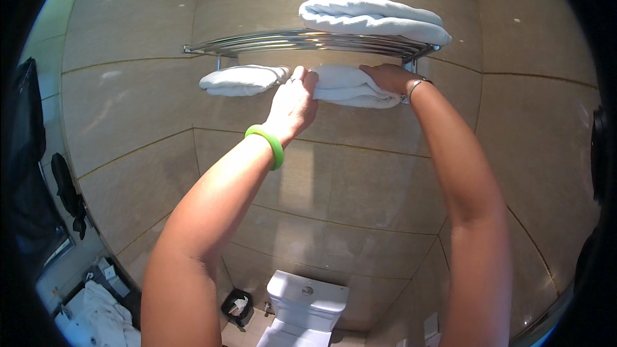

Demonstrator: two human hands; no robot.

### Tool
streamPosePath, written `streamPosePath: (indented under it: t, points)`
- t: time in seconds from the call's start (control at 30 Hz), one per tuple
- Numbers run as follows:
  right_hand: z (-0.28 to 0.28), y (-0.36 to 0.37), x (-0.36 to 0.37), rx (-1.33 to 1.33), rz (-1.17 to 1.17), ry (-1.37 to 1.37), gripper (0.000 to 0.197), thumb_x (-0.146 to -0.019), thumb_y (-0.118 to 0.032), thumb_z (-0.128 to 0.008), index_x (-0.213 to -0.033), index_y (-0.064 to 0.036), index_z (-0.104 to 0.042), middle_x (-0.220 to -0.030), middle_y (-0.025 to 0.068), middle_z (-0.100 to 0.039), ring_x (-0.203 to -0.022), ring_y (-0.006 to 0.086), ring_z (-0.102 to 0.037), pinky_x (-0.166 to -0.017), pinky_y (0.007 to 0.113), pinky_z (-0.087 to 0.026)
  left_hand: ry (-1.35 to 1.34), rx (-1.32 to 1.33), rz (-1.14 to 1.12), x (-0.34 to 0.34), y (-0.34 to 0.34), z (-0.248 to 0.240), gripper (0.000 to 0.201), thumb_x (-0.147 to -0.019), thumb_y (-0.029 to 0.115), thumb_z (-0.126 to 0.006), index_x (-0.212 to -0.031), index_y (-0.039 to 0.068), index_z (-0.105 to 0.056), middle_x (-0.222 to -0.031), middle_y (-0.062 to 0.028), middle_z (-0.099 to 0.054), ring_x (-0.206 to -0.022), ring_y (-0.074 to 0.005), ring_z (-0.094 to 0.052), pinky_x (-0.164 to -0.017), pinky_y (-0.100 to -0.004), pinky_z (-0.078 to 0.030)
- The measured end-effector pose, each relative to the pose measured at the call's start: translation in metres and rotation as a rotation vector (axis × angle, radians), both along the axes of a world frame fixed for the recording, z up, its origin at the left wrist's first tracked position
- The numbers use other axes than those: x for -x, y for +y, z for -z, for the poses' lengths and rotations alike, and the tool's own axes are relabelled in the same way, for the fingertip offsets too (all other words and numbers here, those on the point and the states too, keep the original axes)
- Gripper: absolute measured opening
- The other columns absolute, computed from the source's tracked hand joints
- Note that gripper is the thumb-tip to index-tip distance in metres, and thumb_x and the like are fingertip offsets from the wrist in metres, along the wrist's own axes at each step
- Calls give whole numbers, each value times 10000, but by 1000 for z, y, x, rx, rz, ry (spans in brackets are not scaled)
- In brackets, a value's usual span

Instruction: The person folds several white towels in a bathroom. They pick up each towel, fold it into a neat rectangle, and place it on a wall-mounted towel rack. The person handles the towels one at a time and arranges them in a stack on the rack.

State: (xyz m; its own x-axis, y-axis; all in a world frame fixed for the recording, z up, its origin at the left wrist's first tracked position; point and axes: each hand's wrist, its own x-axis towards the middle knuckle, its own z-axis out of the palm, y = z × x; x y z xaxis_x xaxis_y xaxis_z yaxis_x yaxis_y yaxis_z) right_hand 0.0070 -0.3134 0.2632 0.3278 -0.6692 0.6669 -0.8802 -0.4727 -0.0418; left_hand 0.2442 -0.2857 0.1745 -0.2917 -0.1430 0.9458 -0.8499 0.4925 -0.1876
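A folded white towel [347, 85] hangs over the lower bar of a chrome wall rack [270, 43], between my two hands. My left hand [294, 103], below a green bangle, is closed at the towel's left edge with the fingers pointing up. At the right end my right hand [390, 78] grips the same towel, its fingertips partly hidden in the folds. A second folded white towel [241, 81] hangs to the left of my left hand. On the rack's top shelf, at the right, lies a thicker folded towel [376, 17].
Beige tiled walls [366, 180] surround the rack. Below are a white toilet [307, 295] and a small black bin [237, 308] with crumpled tissue. White cloth [106, 315] lies at the lower left, and a dark hair-dryer-like object [64, 183] hangs on the left wall.
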Motion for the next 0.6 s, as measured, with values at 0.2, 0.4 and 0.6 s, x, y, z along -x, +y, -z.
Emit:
streamPosePath:
  t: [0.2,0.4,0.6]
  points:
    - [-8,59,-20,-123,-94,82,603,-919,-497,-440,-1251,-2,-535,-1281,236,-523,-1176,351,-502,-999,350,-374,-40,225,-204,-46,-2,15,678,-672,34,-672,-1287,40,-386,-1331,-219,-365,-1228,-413,-371,-1031,-498,-326]
    - [18,74,-58,157,-4,461,707,-783,-437,-676,-1337,-73,-429,-1130,194,-594,-1098,335,-551,-908,390,-447,5,47,-568,-96,-16,4,659,-718,120,-680,-1306,40,-395,-1394,-192,-352,-1271,-337,-371,-1036,-481,-312]
    - [26,47,-60,264,-23,344,435,-883,-309,-573,-1231,-64,-483,-998,200,-620,-962,375,-592,-840,446,-458,83,58,-440,-110,-23,-11,224,-813,35,-520,-1019,-29,-578,-1039,-219,-594,-959,-365,-593,-842,-432,-482]
